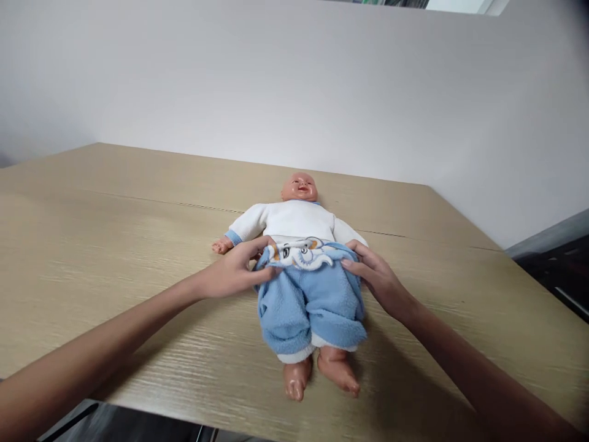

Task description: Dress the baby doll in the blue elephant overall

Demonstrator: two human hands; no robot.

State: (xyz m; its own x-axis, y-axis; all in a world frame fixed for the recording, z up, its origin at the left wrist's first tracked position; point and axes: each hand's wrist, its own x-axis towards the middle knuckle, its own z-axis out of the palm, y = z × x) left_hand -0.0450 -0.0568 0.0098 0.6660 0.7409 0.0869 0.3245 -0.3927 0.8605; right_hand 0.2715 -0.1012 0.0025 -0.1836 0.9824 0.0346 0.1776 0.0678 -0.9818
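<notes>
A baby doll (301, 188) lies on its back on a light wooden table (115, 245), head away from me and bare feet toward me. It wears a white long-sleeved top (294, 221) and fluffy blue trousers (310, 304) with a white embroidered bib at the waist. My left hand (237, 273) grips the trousers' waistband on the doll's left side as I see it, thumb and fingers pinched on the cloth. My right hand (375, 276) holds the waistband on the other side, fingers curled over the fabric.
A plain white wall (294, 80) rises behind the table. The table's near edge (184, 417) runs along the bottom, with dark floor below. Dark furniture (559, 270) shows past the table's right edge.
</notes>
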